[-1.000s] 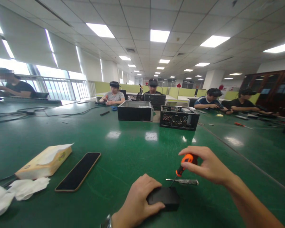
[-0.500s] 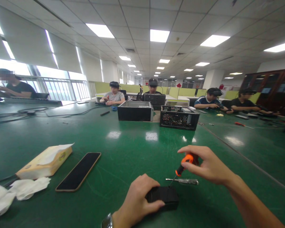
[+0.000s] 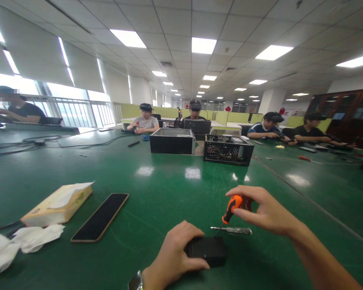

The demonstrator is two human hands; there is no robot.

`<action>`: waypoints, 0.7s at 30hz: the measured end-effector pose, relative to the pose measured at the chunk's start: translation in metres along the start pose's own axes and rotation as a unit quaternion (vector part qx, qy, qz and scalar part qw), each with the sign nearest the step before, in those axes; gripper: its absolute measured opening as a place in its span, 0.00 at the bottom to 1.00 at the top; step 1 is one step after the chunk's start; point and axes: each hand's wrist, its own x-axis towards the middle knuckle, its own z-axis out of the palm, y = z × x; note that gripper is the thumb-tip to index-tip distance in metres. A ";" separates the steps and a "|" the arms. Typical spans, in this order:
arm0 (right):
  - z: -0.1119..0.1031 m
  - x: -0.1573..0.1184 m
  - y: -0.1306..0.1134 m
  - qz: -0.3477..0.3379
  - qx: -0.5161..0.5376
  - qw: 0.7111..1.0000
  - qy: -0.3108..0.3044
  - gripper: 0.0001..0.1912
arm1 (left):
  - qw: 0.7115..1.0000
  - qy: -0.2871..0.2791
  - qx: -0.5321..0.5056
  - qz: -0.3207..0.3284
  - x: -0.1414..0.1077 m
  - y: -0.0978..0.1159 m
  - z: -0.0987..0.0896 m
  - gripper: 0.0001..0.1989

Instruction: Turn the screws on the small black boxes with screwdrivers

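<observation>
My left hand (image 3: 181, 249), with a watch at its wrist, grips a small black box (image 3: 208, 250) lying on the green table. Thumb and fingers clasp the box from its two sides. An orange and black screwdriver (image 3: 231, 210) is held by its handle in my right hand (image 3: 258, 207). Its thin shaft slants down to the top of the box, near the far right end; the tip is too small to make out. Just behind the box lies a second screwdriver with a clear handle (image 3: 237, 230), which neither hand touches.
A phone (image 3: 100, 218), a tissue pack (image 3: 59, 203) and crumpled tissues (image 3: 38, 238) lie on the left. Farther back stand a black computer case (image 3: 172, 143) and an open metal chassis (image 3: 226, 152). Several people sit around the table's far side. Cables (image 3: 45, 141) run across the left.
The screwdriver's handle has shifted slightly left and turned within my right hand's fingers. My left hand and the black box have stayed almost in place.
</observation>
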 end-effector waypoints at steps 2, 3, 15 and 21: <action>-0.001 0.000 0.001 0.006 0.006 1.000 0.005 0.11 | 1.000 -0.001 -0.007 -0.004 0.000 0.000 0.000 0.31; -0.001 -0.001 0.001 0.013 0.011 1.000 0.012 0.09 | 1.000 -0.001 -0.009 -0.006 -0.001 0.000 0.000 0.31; 0.014 0.002 -0.011 -0.007 0.081 0.997 0.002 0.10 | 1.000 -0.003 -0.016 -0.014 -0.002 0.002 -0.001 0.23; 0.015 0.002 -0.011 -0.007 0.073 0.997 -0.004 0.10 | 0.999 -0.016 -0.023 -0.022 -0.004 0.002 0.000 0.20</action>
